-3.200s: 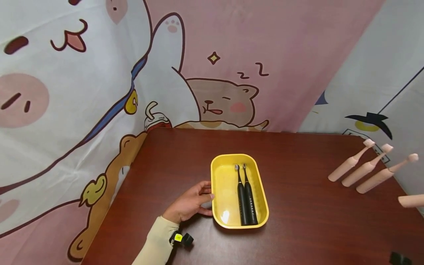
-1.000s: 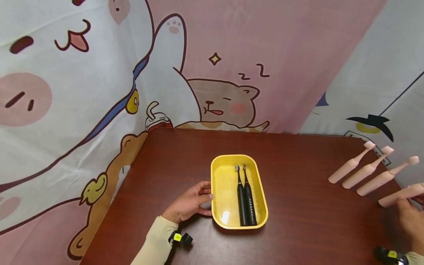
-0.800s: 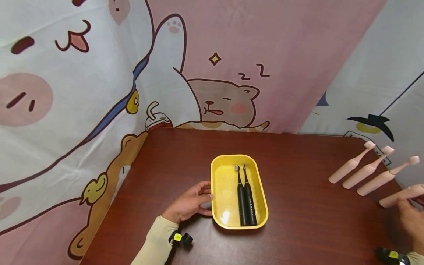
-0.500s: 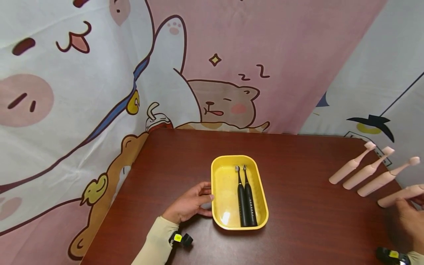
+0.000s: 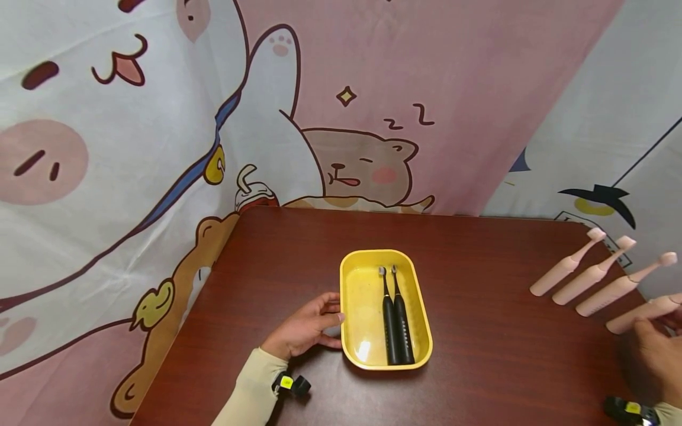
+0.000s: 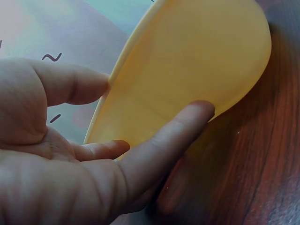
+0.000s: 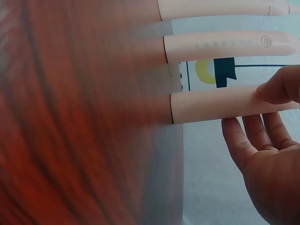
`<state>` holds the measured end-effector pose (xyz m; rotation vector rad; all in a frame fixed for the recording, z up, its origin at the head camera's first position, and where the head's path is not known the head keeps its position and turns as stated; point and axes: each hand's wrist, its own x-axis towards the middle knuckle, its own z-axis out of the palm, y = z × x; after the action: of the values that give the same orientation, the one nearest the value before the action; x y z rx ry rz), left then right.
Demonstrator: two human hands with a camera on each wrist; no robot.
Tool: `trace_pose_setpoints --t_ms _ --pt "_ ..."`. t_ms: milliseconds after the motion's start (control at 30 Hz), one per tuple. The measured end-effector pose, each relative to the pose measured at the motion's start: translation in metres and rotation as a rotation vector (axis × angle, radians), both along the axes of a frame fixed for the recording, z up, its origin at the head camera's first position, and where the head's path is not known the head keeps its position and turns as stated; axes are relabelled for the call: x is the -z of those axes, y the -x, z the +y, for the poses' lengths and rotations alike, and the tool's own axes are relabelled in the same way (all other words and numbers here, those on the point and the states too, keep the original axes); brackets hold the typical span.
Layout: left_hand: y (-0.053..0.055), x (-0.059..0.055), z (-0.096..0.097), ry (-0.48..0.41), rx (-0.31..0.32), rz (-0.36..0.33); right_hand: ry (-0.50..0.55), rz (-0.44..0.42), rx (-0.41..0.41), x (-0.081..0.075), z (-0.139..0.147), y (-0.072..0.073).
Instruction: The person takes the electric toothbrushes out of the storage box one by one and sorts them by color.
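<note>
Now, rightmost toothbrush (image 5: 626, 318) in right hand (image 5: 658, 350), yellow tray (image 5: 363, 307) touching left hand (image 5: 305, 325)

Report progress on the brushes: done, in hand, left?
Looks done: two black brushes lie in the tray. In hand: right hand grips one pink brush; left hand touches the tray. Probably left, if pinks go in too: that one and three other pink brushes, all outside the tray.

Behind the red-brown desk (image 5: 495, 355) is a pink-and-white backdrop (image 5: 453, 65) printed with a sleeping bear (image 5: 362, 163), a duck (image 5: 153, 306), a bell (image 5: 214, 167) and a star (image 5: 346, 96).
</note>
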<state>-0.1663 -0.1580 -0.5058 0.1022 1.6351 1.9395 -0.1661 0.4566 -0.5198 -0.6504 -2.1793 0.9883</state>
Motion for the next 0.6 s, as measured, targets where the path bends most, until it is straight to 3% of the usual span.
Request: trace_pose_setpoints --t_ms 200,433,600 --pt "0.0008 -0.0003 -0.0004 0.008 0.001 0.007 -0.024 0.059 -0.028 0.0014 0.0002 0.0017" --pt "0.0004 -0.0007 -0.0001 0.008 0.0 0.006 -0.035 0.069 -0.043 0.0044 0.0002 0.0011" --pt "-0.0007 -0.0007 0.0001 -0.001 -0.003 0.006 -0.032 0.11 -0.117 0.0023 0.0023 0.0013"
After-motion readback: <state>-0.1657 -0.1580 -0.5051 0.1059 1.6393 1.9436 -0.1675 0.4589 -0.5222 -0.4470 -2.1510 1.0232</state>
